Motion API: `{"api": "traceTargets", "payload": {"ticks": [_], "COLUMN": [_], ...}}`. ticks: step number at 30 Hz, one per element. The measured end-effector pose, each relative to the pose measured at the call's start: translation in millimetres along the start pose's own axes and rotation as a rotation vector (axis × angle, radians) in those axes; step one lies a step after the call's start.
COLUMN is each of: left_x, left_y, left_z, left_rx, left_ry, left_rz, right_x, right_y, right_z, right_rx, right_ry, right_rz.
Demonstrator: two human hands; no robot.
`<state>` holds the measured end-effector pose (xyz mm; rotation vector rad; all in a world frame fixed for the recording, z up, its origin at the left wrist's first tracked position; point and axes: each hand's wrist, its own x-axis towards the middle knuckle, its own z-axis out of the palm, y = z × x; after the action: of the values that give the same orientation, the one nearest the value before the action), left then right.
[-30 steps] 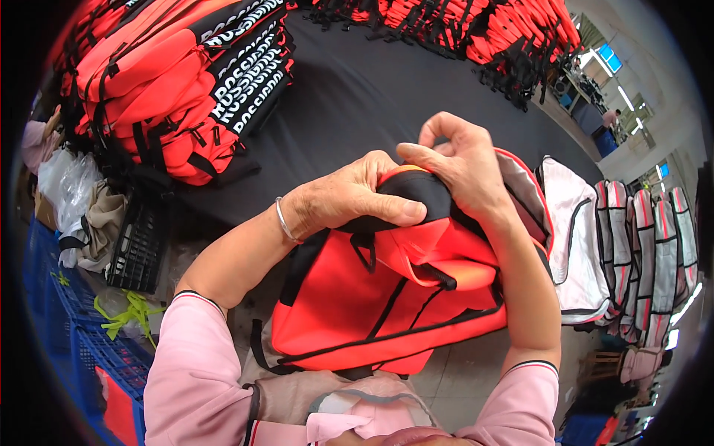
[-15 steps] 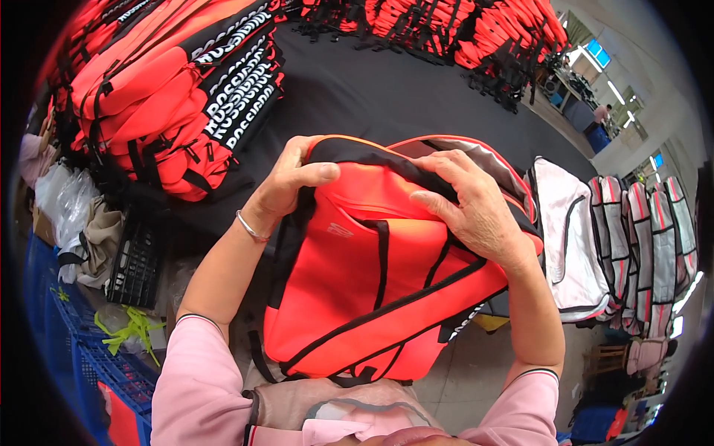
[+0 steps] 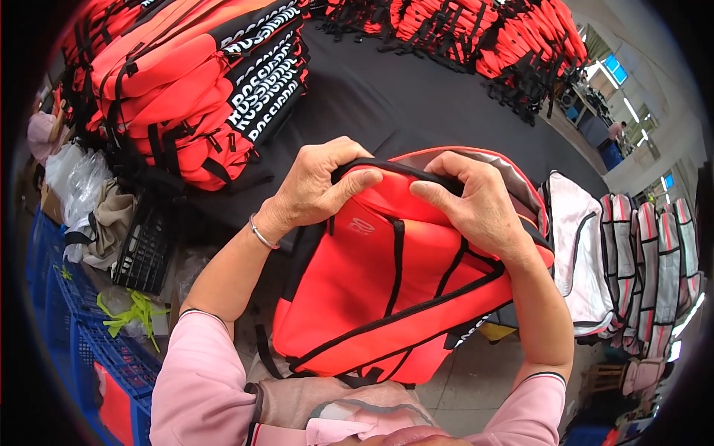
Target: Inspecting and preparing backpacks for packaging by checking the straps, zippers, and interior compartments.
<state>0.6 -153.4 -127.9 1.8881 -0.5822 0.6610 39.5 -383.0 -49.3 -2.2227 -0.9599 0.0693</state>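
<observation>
Both my forearms reach forward, elbows bent, pink sleeves pushed up. My left hand [image 3: 316, 189] and right hand [image 3: 476, 201] sit close together, fingers [image 3: 439, 195] curled down and clenched, thumbs pointing toward each other.

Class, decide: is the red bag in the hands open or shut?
Open: both hands pinch its black-edged rim, and grey lining shows behind the red bag.

Bare black tabletop [image 3: 416, 97] beyond backpack [image 3: 387, 290]

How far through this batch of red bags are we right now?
Done: folded red bags are stacked on the black table, one pile at left, another along the far edge. In hand: the left hand and right hand grip the top edge of one red bag. Left: pale bags hang at right.
</observation>
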Motion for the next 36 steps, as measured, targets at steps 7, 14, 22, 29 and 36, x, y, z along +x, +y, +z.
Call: {"api": "traceTargets", "payload": {"ticks": [7, 14, 22, 29, 36], "left_x": [-11.3, -15.5, -15.5, -9.7, -9.1], "left_y": [-8.7, -6.1, -14.4, -10.3, -6.9], "left_z": [4.5, 8.9, 11.3, 7.8, 16.5], "left_rx": [-0.115, 0.001, 0.015, -0.151, -0.072], "left_ry": [-0.04, 0.086, 0.207, 0.099, 0.145], "left_rz": [-0.054, 0.038, -0.005, -0.077, -0.029], "right_x": [-0.6, 1.2, -23.1, -19.7, -3.2], "right_y": [9.8, 7.6, 28.1, 34.8, 13.8], "right_z": [14.4, -1.7, 2.2, 6.5, 15.9], "right_rx": [0.042, -0.245, -0.313, -0.287, -0.235], "right_ry": [-0.039, -0.091, 0.137, 0.102, 0.11], "right_rz": [-0.084, -0.156, -0.26, -0.22, -0.297]}}
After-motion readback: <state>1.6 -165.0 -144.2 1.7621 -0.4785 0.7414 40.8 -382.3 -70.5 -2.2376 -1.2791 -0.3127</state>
